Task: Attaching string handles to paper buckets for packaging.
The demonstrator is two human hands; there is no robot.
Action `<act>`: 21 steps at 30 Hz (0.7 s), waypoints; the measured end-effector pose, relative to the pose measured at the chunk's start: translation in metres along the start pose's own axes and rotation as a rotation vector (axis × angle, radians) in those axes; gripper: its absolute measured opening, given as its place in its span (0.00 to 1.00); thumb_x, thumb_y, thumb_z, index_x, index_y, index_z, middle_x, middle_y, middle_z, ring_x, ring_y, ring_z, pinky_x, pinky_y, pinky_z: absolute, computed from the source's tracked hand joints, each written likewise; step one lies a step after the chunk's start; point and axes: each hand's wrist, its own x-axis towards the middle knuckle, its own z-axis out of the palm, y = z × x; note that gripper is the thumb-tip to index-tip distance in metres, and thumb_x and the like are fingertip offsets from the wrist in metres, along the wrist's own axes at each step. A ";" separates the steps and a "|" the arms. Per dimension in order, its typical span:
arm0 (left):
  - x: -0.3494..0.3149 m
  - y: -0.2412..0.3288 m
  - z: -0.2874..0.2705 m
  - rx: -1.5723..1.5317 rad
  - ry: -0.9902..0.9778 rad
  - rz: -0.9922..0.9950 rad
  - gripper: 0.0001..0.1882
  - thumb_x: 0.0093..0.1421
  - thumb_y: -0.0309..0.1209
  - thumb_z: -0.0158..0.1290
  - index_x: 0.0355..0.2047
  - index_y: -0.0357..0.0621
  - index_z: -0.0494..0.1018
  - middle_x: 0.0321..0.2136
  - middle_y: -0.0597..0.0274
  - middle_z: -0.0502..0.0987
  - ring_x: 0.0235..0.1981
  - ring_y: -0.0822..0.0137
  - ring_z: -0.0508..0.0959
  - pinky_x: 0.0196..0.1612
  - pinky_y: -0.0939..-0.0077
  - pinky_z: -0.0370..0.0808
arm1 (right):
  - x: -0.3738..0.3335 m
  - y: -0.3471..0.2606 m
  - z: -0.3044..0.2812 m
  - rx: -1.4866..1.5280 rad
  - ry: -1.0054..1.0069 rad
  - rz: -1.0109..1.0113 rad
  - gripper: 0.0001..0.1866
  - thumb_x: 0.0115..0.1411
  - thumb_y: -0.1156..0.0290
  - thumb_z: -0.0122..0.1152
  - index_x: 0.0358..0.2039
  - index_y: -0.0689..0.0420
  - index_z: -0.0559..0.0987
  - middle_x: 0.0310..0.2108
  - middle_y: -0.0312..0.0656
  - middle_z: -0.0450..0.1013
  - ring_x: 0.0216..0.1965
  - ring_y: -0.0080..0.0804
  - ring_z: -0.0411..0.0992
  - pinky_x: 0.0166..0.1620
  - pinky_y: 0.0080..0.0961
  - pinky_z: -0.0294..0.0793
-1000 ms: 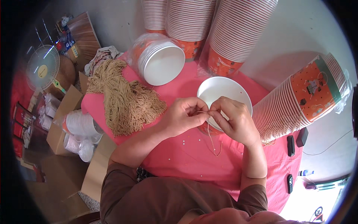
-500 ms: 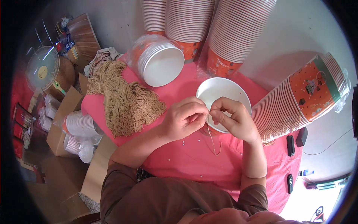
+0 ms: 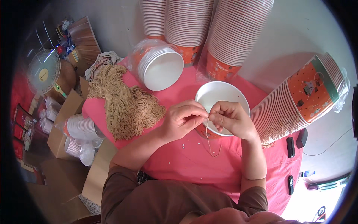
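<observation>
String (image 3: 207, 135) hangs from the fingertips of the left hand (image 3: 182, 121) and right hand (image 3: 235, 121), both pinching it, its loose end below them; the right fingers have curled inward since a second earlier. Beyond sit a white-lined tub (image 3: 219, 90), a tan string bundle (image 3: 125, 102) and, farthest, upright tub stacks (image 3: 242, 30).

room: beyond left hand (image 3: 183, 121), between yarn (image 3: 128, 106) and tub (image 3: 220, 91) | blocked right: leaning stack (image 3: 278, 112) | blocked back: wrapped stacks (image 3: 238, 31)
</observation>
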 end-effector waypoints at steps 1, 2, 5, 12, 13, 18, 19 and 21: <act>0.000 0.000 0.000 0.000 -0.001 0.000 0.07 0.57 0.16 0.61 0.36 0.38 0.78 0.32 0.59 0.80 0.31 0.68 0.81 0.32 0.76 0.77 | 0.001 0.001 0.000 -0.011 0.008 -0.003 0.07 0.66 0.71 0.63 0.35 0.63 0.80 0.24 0.30 0.73 0.25 0.12 0.67 0.28 0.14 0.67; 0.000 0.000 0.000 -0.009 0.003 -0.008 0.07 0.57 0.16 0.61 0.36 0.38 0.78 0.32 0.59 0.80 0.32 0.69 0.81 0.32 0.76 0.77 | 0.001 0.002 0.000 -0.021 0.018 -0.006 0.08 0.66 0.71 0.63 0.35 0.63 0.80 0.24 0.29 0.72 0.25 0.12 0.67 0.27 0.14 0.66; -0.003 0.000 0.002 -0.086 0.028 -0.071 0.06 0.59 0.17 0.61 0.36 0.37 0.78 0.32 0.61 0.81 0.32 0.73 0.80 0.32 0.79 0.76 | 0.002 0.003 0.001 -0.025 0.042 -0.002 0.09 0.65 0.69 0.65 0.33 0.63 0.80 0.22 0.28 0.71 0.24 0.11 0.66 0.26 0.14 0.64; -0.009 -0.001 0.000 -0.432 -0.003 -0.454 0.04 0.64 0.23 0.58 0.39 0.38 0.76 0.31 0.69 0.77 0.31 0.83 0.74 0.31 0.87 0.70 | 0.001 0.000 0.009 -0.351 0.172 -0.124 0.10 0.64 0.70 0.66 0.30 0.63 0.79 0.22 0.33 0.74 0.25 0.17 0.68 0.28 0.22 0.67; -0.009 -0.001 0.000 -0.473 0.005 -0.485 0.05 0.65 0.24 0.58 0.39 0.38 0.75 0.31 0.70 0.76 0.32 0.84 0.73 0.31 0.87 0.70 | 0.002 0.000 0.011 -0.402 0.196 -0.178 0.09 0.63 0.70 0.66 0.30 0.63 0.79 0.22 0.34 0.74 0.25 0.19 0.69 0.29 0.23 0.69; -0.006 0.002 -0.002 -0.569 0.018 -0.552 0.04 0.65 0.26 0.54 0.39 0.39 0.73 0.33 0.72 0.74 0.34 0.84 0.72 0.36 0.86 0.70 | 0.004 0.000 0.022 -0.492 0.284 -0.400 0.07 0.57 0.75 0.69 0.32 0.60 0.77 0.26 0.40 0.76 0.28 0.31 0.75 0.33 0.28 0.74; -0.006 0.002 -0.003 -0.589 0.014 -0.573 0.04 0.65 0.26 0.54 0.39 0.40 0.73 0.33 0.72 0.74 0.34 0.84 0.72 0.36 0.86 0.70 | 0.002 0.000 0.025 -0.523 0.287 -0.414 0.08 0.56 0.76 0.70 0.33 0.60 0.77 0.27 0.40 0.76 0.28 0.33 0.76 0.34 0.29 0.74; -0.005 0.004 -0.003 -0.621 -0.001 -0.632 0.04 0.65 0.26 0.52 0.39 0.40 0.72 0.32 0.72 0.73 0.33 0.84 0.71 0.35 0.86 0.68 | 0.000 0.000 0.031 -0.572 0.291 -0.455 0.10 0.54 0.78 0.71 0.33 0.59 0.76 0.28 0.41 0.76 0.29 0.37 0.77 0.34 0.31 0.75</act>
